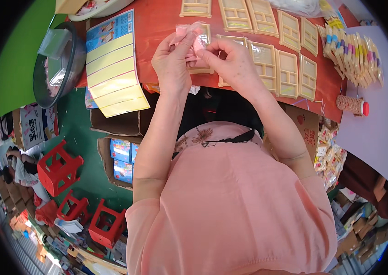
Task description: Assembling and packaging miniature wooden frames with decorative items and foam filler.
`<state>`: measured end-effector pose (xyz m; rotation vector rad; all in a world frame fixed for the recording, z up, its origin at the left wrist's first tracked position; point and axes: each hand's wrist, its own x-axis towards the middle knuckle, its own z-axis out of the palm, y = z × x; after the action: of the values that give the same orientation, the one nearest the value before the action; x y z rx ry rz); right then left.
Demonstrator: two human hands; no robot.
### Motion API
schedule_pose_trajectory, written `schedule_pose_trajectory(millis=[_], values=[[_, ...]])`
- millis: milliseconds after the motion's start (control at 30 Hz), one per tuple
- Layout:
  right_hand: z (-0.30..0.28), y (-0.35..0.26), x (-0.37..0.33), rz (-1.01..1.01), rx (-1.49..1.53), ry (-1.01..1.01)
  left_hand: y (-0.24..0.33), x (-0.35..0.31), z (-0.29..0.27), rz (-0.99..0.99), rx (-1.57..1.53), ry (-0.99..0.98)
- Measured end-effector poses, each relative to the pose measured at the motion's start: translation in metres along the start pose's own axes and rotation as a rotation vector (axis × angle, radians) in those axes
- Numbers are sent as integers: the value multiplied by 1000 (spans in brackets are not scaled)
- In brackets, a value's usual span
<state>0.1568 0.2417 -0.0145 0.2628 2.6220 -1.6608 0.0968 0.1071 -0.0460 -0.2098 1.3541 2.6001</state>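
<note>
Over the near edge of the red table, my left hand (172, 59) is closed on a small clear plastic packet (197, 45) with pink pieces inside; their exact kind is not clear. From the other side, the thumb and forefinger of my right hand (236, 66) pinch at the same packet. Partly hidden beneath both hands lies a cream compartment tray (203, 70). More cream trays of this sort, such as one divided tray (287, 73), stand in rows to the right and beyond.
Yellow label sheets (113, 75) overhang the table's left edge, beside a dark tub (72, 59). At right are bundled sticks (357, 57) and a red-lidded jar (353, 105). Red stools (61, 169) and an open carton with blue boxes (122, 160) occupy the floor at left.
</note>
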Motion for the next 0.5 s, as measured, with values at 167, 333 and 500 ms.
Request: schedule_pose_trajectory(millis=[167, 333, 500], values=[[-32, 20, 0, -13, 157, 113, -3, 0, 8, -51, 13, -7], [-71, 38, -15, 30, 55, -17, -5, 11, 0, -58, 38, -38], [-73, 52, -31, 64, -83, -229, -4, 13, 2, -33, 36, -64]])
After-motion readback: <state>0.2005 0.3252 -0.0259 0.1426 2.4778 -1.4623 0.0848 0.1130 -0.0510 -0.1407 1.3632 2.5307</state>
